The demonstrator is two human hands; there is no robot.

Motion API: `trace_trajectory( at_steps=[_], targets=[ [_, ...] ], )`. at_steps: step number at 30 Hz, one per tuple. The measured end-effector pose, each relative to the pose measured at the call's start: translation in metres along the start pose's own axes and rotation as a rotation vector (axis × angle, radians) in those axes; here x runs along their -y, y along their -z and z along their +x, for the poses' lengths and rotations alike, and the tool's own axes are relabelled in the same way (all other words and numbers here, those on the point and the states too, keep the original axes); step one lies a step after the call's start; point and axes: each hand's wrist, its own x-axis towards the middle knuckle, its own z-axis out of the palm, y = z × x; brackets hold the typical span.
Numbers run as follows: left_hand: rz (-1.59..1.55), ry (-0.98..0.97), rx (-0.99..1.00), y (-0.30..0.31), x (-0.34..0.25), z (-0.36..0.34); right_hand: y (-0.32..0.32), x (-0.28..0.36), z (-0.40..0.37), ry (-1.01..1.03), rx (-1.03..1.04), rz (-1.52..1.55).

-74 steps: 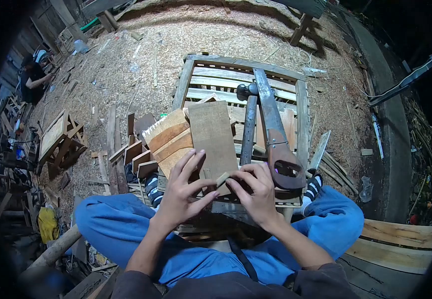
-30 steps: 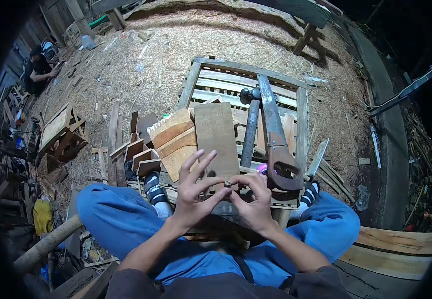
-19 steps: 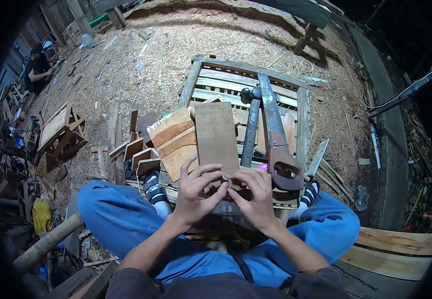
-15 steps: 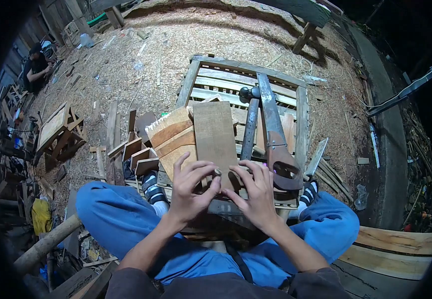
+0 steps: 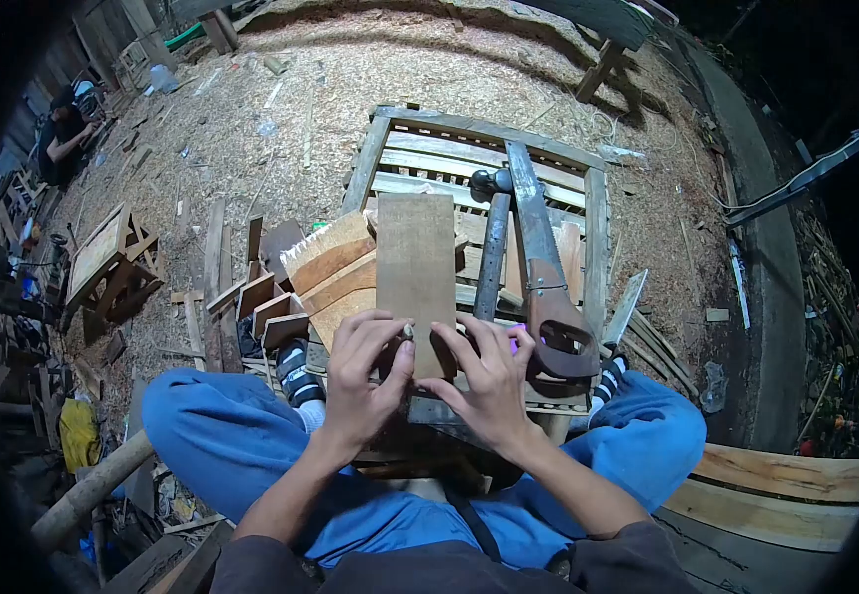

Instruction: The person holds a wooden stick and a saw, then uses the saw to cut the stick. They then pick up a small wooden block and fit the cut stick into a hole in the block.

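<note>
My left hand pinches a small pale object between thumb and forefinger, over the lower left part of a flat brown board; its kind is too small to make out. My right hand is at the lower right of that board, thumb and forefinger curved and apart, with bare wood between them and nothing visibly gripped. Under the board's left side lies a lighter piece of wood with a ragged end. A handsaw and a hammer lie to the right on a slatted wooden frame.
Small wood pieces stand left of the frame. A little wooden stool is farther left, and another person sits at the far left. Planks lie at my lower right. Wood shavings cover the ground.
Both hands have shifted slightly left, and the right forefinger has come over the board's face from near its right edge. The small object stays in the left hand; the whole view has turned slightly.
</note>
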Motion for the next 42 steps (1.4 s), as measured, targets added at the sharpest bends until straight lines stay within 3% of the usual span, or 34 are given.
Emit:
trace_trajectory(
  at_steps=[4, 11, 15, 17, 19, 22, 29, 31, 33, 34, 36, 41, 42],
  targets=[
    [0.026, -0.013, -0.042, 0.002, 0.002, 0.002, -0.007, 0.001, 0.016, 0.013, -0.062, -0.006],
    [0.178, -0.046, -0.045, 0.007, 0.004, 0.007, 0.014, 0.002, 0.027, -0.015, 0.074, 0.006],
    [0.054, -0.089, 0.037, 0.001, 0.004, 0.006, 0.044, -0.012, 0.022, -0.09, 0.028, -0.202],
    [0.043, -0.151, 0.109, -0.003, 0.002, 0.007, 0.047, -0.026, 0.011, -0.294, -0.025, -0.235],
    [0.025, -0.194, 0.168, -0.008, -0.004, 0.008, 0.051, -0.035, -0.006, -0.284, -0.049, -0.347],
    [0.03, -0.248, 0.231, -0.019, -0.008, 0.011, 0.046, -0.054, -0.03, -0.25, -0.159, -0.261],
    [0.086, -0.349, 0.257, -0.055, -0.022, 0.027, 0.047, -0.069, -0.045, -0.09, -0.152, -0.295],
    [0.108, -0.386, 0.239, -0.07, -0.026, 0.031, 0.062, -0.064, -0.043, -0.111, -0.196, -0.251],
    [0.069, -0.435, 0.25, -0.086, -0.029, 0.032, 0.076, -0.063, -0.045, -0.379, -0.459, 0.187],
    [0.079, -0.477, 0.237, -0.095, -0.03, 0.031, 0.086, -0.066, -0.048, -0.437, -0.529, 0.247],
    [0.079, -0.525, 0.206, -0.107, -0.035, 0.028, 0.1, -0.071, -0.058, -0.469, -0.651, 0.303],
    [0.046, -0.632, 0.411, -0.14, -0.039, 0.023, 0.112, -0.065, -0.087, -0.499, -0.869, 0.324],
    [0.11, -0.63, 0.474, -0.15, -0.042, 0.019, 0.112, -0.055, -0.095, -0.556, -0.835, 0.376]
  ],
)
